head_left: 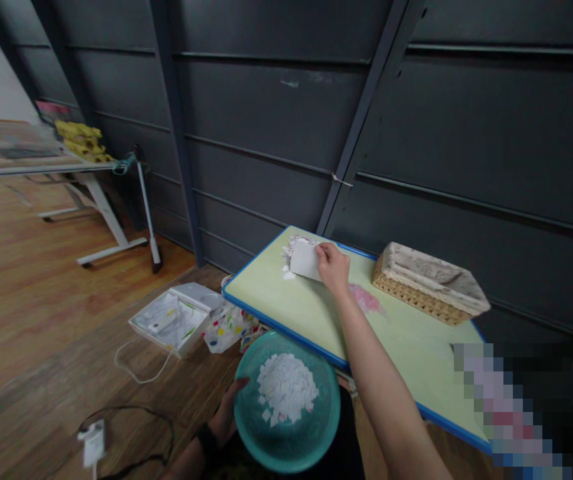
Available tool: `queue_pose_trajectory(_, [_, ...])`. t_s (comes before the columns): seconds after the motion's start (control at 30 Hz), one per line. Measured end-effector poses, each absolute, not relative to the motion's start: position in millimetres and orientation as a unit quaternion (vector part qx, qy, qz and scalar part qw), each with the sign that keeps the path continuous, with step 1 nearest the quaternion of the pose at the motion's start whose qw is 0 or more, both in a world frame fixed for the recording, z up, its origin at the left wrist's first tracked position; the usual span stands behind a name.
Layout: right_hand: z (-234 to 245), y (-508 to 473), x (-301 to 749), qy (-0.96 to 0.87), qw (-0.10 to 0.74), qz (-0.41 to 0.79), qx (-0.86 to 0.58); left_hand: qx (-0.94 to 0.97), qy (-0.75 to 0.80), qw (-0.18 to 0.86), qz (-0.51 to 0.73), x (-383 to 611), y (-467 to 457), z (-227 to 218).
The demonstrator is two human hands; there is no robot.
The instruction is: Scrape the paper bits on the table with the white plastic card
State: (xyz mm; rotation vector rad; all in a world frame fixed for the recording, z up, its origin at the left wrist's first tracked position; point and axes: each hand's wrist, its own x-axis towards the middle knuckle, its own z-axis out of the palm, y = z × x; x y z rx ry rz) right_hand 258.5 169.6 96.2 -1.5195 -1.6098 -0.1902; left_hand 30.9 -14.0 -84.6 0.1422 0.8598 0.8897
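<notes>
While the right hand [333, 267] reaches across the worktop [311, 313], its fingers are closed on a white card [305, 260] beside small white paper scraps [289, 253] at the far corner. Lower down, the left hand [226, 417] grips the rim of a teal bowl [286, 443] filled with white paper pieces [285, 387]. A wicker basket [429, 280] stands well apart to the right.

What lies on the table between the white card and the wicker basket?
In the head view, between white card and wicker basket lie the right hand and a pink smudge.

One teal bowl [286, 427], one wicker basket [429, 283]
</notes>
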Motion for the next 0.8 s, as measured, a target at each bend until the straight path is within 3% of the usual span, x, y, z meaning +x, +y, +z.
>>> queue_pose_trajectory(0.8, [92.4,172.5,254.0,-0.667,0.471,-0.041,-0.576,0.084,0.402,0.812,0.416,30.2,-12.9,-90.3])
